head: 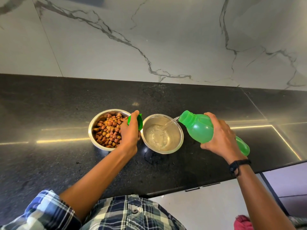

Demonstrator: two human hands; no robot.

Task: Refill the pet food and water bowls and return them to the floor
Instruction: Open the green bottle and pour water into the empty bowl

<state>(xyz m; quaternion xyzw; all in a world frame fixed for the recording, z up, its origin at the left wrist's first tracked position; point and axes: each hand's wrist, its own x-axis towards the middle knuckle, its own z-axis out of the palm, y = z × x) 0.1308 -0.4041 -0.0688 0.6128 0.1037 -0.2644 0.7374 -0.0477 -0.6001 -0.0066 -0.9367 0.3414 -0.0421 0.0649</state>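
Observation:
Two steel bowls stand side by side on the black counter (49, 113). The left bowl (93, 128) is heaped with brown kibble. The right bowl (178, 138) holds some water. My right hand (221, 136) grips a green plastic bottle (197, 128), tilted so its mouth hangs over the right bowl's far rim, and a stream of water runs into the bowl. My left hand (129, 131) holds the green bottle cap (139, 122) between the two bowls, partly over the kibble bowl.
A white marble wall (149, 39) rises behind the counter. The counter's front edge runs close to my body, with pale cabinet fronts (285, 183) and floor below at the right. A red cloth (242, 223) lies at the bottom right.

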